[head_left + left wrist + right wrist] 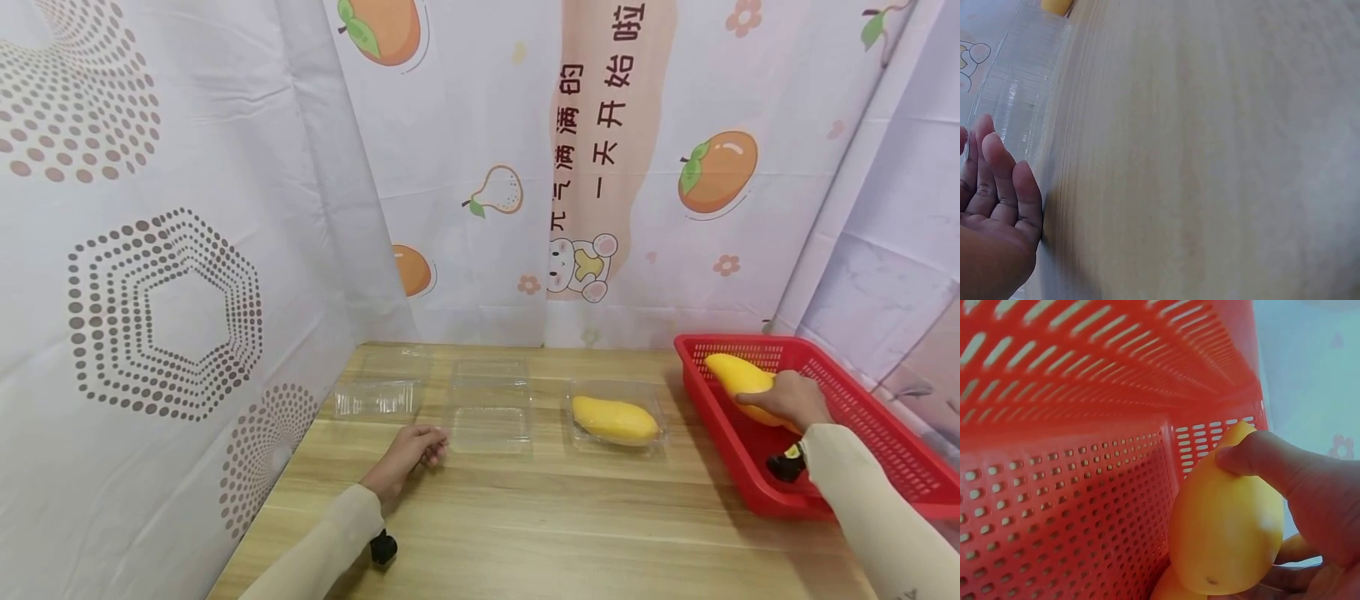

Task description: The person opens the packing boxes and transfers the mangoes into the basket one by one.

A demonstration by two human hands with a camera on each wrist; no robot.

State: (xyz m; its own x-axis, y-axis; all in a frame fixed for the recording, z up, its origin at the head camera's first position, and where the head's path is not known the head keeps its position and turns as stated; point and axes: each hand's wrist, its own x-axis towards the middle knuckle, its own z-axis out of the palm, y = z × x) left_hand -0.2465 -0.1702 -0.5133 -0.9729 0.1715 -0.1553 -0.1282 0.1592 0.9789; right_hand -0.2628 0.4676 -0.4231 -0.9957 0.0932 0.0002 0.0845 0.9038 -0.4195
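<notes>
My right hand (pixel 802 400) is inside the red plastic basket (pixel 720 442), gripping a yellow mango (pixel 738 375). In the right wrist view the thumb lies across the mango (pixel 1225 519) near its narrow end, with fingers under its far side. Part of another yellow mango (pixel 1175 587) shows below it. My left hand (pixel 408 454) rests on the table, fingers loosely curled around nothing, beside the middle clear plastic box (pixel 491 429). The left wrist view shows that hand (pixel 997 200) palm up against the tabletop.
A third mango (pixel 615 421) lies in an open clear box (pixel 652 396) left of the basket. Another clear box (pixel 375 400) stands at the far left, its lid raised. Printed curtains (pixel 465 275) hang along the back and sides of the wooden table (pixel 525 525).
</notes>
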